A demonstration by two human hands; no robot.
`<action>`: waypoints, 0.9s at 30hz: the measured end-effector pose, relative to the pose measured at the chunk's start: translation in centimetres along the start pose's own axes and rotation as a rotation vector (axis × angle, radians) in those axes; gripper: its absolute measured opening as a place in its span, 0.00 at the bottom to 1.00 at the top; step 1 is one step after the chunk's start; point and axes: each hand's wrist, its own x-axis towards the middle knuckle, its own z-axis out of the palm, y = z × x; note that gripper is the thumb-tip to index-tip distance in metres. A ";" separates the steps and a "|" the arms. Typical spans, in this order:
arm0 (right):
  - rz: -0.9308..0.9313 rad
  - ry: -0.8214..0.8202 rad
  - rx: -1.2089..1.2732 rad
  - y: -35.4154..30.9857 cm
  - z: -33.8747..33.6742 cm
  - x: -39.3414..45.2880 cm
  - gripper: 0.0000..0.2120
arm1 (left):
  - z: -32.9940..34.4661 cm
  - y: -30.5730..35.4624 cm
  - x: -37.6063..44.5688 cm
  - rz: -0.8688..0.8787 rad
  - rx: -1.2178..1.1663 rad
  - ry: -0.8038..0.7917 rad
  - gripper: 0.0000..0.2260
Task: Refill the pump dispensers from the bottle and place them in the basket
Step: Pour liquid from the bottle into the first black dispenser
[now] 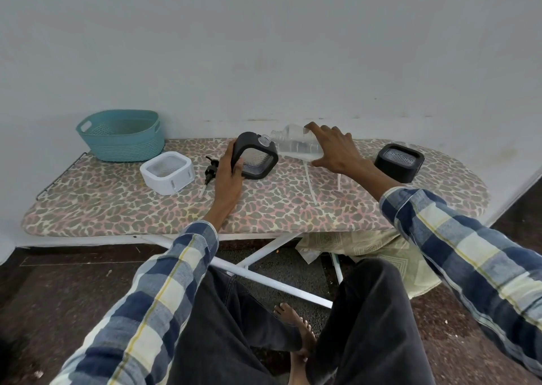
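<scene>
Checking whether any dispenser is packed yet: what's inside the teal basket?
The teal basket shows only its perforated inner wall and no dispenser; its near wall hides the bottom.

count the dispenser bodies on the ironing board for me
3. A white dispenser lies near the teal basket; a black dispenser is tilted in the left hand at the bottle mouth; another black one lies at the far right. None seems hidden.

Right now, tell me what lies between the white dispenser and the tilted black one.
Head view: a black pump head with its tube lies on the board, beside the left hand.
</scene>
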 end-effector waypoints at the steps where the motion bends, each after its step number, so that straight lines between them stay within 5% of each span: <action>1: -0.001 0.001 0.002 0.0 0.0 0.0 0.40 | 0.0 -0.1 0.0 0.001 -0.004 0.000 0.25; 27: 0.022 0.022 -0.052 -0.7 -0.4 0.1 0.41 | 0.2 -0.6 0.4 0.034 0.034 0.014 0.25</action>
